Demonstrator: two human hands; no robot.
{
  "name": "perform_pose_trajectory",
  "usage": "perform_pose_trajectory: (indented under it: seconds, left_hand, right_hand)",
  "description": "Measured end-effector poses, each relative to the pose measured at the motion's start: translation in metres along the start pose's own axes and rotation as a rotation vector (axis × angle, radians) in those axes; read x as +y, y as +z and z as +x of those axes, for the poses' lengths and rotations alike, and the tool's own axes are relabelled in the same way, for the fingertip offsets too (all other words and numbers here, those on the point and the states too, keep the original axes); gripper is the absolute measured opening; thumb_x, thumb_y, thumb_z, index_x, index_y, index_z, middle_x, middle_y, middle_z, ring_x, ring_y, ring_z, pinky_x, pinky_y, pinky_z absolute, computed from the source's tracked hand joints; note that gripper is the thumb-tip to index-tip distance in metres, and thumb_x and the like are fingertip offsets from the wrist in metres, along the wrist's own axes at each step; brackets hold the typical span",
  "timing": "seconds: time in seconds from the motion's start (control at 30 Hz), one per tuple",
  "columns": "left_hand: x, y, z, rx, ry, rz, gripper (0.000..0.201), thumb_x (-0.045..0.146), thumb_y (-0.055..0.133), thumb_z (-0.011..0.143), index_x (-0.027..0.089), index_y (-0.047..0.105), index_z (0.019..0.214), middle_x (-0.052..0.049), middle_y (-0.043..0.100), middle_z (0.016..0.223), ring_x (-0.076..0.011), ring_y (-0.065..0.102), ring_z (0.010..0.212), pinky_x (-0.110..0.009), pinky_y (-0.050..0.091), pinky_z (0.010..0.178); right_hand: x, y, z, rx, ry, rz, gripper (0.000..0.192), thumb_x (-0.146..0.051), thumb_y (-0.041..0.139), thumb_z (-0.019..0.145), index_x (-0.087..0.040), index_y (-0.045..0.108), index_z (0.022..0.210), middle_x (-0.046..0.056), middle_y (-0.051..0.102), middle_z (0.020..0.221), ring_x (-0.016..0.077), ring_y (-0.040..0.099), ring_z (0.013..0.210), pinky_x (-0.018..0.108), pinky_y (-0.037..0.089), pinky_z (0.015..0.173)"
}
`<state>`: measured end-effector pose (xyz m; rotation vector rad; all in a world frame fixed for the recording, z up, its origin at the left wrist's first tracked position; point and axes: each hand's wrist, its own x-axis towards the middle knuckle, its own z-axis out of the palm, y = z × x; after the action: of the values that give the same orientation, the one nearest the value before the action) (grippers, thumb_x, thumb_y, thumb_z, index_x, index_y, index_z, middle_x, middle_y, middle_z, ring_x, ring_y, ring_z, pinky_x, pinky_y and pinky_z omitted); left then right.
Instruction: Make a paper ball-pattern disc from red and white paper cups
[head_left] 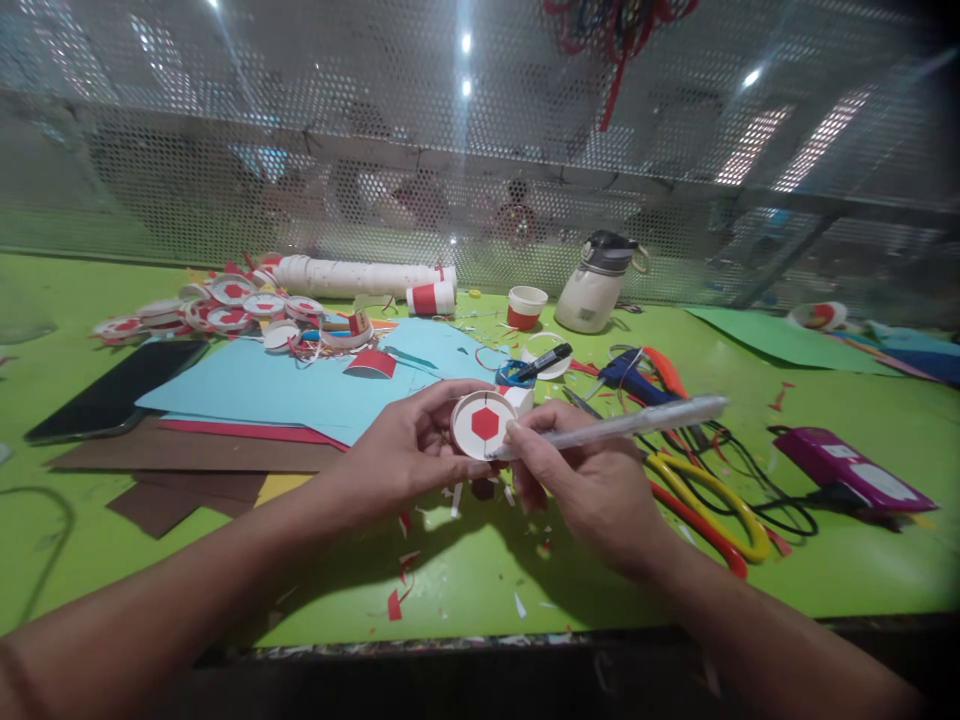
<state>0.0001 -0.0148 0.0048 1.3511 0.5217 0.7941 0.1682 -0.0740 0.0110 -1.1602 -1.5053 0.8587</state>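
Fingers (442, 420) of the left hand (401, 455) grasp the paper disc (484, 424); right hand (592, 480) grips a pen (622, 425) touching it.

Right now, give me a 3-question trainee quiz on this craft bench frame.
1. True or false: the left hand holds a white disc with a red hexagon.
2. What does the right hand grip? A) scissors B) clear pen C) phone
3. Fill in: the stack of finished discs lies at the far ____ of the green table.

Key: 1 true; 2 B; 3 left.
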Motion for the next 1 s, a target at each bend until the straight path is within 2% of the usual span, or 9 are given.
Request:
perform_pose_trajectory:
  seconds: [0.4,0.6,0.8,1.0]
  left_hand:
    - [0.0039,0.0022,-0.0003,0.022,-0.006,0.004,0.056,0.007,0.076,0.063,0.016,0.053,0.114,-0.002,0.067,0.091,-0.0128,0.064,0.075,-0.023,0.052,0.066]
    - [0.0035,0.0022,-0.0002,0.039,-0.017,-0.008,0.056,0.007,0.077,0.062,0.015,0.053,0.113,-0.002,0.067,0.091,-0.0132,0.064,0.077,-0.023,0.052,0.068]
    - [0.0033,0.0018,0.0007,0.028,-0.021,-0.028,0.058,0.004,0.076,0.063,0.014,0.051,0.115,-0.001,0.066,0.091,-0.0100,0.062,0.076,-0.019,0.051,0.068]
    - [0.0029,0.0026,-0.0004,0.018,-0.012,-0.031,0.057,0.007,0.076,0.064,0.015,0.051,0.115,-0.002,0.065,0.093,-0.0125,0.063,0.078,-0.023,0.052,0.069]
  right_hand:
    - [0.0020,0.0001,0.0015,0.008,-0.029,0.131,0.021,-0.036,0.055,0.089,-0.019,0.054,0.077,-0.005,0.057,0.054,0.0084,0.054,0.043,0.021,0.045,0.042]
    - [0.0014,0.0013,0.0019,0.029,-0.028,0.104,0.021,-0.037,0.057,0.088,-0.019,0.055,0.077,-0.005,0.057,0.054,0.0082,0.053,0.043,0.021,0.044,0.042]
    - [0.0003,0.0014,0.0019,0.037,-0.027,0.114,0.021,-0.036,0.057,0.088,-0.018,0.055,0.077,-0.005,0.057,0.054,0.0078,0.054,0.043,0.020,0.045,0.042]
    - [-0.0006,0.0011,0.0015,0.039,-0.009,0.115,0.021,-0.037,0.058,0.087,-0.018,0.055,0.077,-0.005,0.057,0.054,0.0078,0.054,0.042,0.020,0.044,0.041]
